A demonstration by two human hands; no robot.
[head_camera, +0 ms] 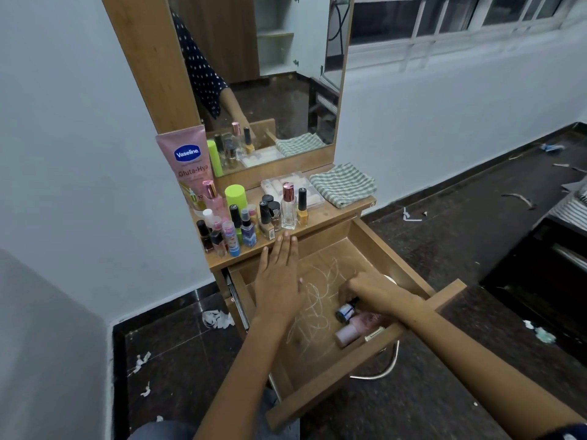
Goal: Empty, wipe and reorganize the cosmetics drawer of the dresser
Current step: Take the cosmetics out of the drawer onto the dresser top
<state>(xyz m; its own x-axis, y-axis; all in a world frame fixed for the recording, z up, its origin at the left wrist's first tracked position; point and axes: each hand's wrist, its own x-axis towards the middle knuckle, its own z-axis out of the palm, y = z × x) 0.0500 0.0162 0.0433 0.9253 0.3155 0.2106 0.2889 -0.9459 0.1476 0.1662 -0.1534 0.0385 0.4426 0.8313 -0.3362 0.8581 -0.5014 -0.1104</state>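
Reaching into the open drawer (359, 354) in the lower middle of the frame, the right hand (368, 289) curls its fingers round a small dark bottle with a blue label (346, 309). Just below it, near the drawer's front wall, lie a pink bottle (349, 333) and a thin gold tube (374, 333). White scribbles mark the drawer floor. The left hand (281, 274) is flat with straight fingers, holding nothing, its fingertips at the edge of the dresser top (330, 214). On that top, in the middle of the frame, stand many small bottles. A pink Vaseline tube (187, 160) leans by the mirror (286, 74). A green checked cloth (343, 184) lies folded at the right end, beside a clear plastic box (295, 182).
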